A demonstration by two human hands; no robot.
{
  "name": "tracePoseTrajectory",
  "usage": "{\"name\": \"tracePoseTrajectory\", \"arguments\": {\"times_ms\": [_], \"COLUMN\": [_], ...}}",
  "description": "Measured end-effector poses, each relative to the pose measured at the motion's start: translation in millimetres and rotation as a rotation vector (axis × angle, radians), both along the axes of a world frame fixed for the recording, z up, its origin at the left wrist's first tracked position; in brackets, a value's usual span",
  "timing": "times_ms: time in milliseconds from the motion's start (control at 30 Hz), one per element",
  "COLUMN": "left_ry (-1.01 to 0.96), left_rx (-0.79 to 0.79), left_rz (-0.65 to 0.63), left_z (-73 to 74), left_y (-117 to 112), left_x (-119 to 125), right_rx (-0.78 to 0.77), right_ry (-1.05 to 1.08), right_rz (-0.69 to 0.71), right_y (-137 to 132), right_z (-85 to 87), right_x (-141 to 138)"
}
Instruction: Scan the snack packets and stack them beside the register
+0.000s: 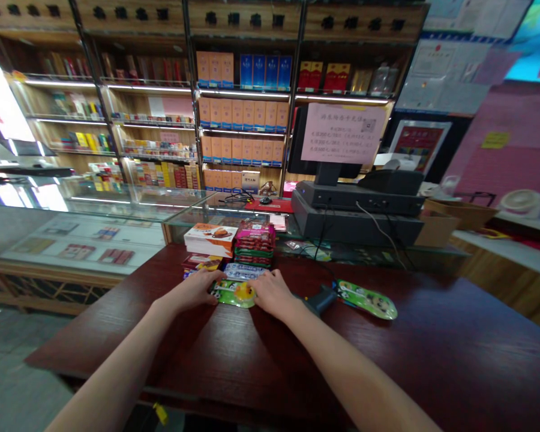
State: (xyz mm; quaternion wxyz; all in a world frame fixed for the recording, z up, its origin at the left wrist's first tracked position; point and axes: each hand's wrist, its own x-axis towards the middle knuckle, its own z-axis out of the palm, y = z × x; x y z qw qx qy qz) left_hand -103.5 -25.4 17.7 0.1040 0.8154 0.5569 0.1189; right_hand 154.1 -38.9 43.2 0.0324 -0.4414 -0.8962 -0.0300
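The left-hand fingers [209, 287] and right-hand fingers [257, 287] are drawn narrow, gripping opposite ends of a green snack packet [233, 294] printed with a yellow duck; it lies on a dark red wooden counter [117, 354] between the left hand [188, 290] and right hand [273, 294]; a blue-and-white packet [243, 272] touches its far edge; behind stand a stack of red-and-green packets [254, 245] and white-and-orange boxes [210, 239]; a black handheld barcode scanner [320, 300] lies just beside the right hand; a second green packet [366, 299] lies farther right; a cash register [355, 198] stands beyond on a glass display case [94, 203].
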Motion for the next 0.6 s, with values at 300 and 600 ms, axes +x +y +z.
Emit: {"name": "tracePoseTrajectory", "arguments": {"times_ms": [300,600], "left_ry": [-0.116,-0.157], "left_rx": [0.012,0.077], "left_rz": [-0.025,0.106], "left_z": [6.9,7.6], "left_y": [-2.7,-12.3], "left_x": [-3.5,-36.7], "right_rx": [0.003,-0.019], "right_ry": [0.009,0.030], "right_rz": [0.005,0.007], "right_y": [-0.8,-3.9], "right_z": [2.2,6.7], "right_x": [1.7,1.6]}}
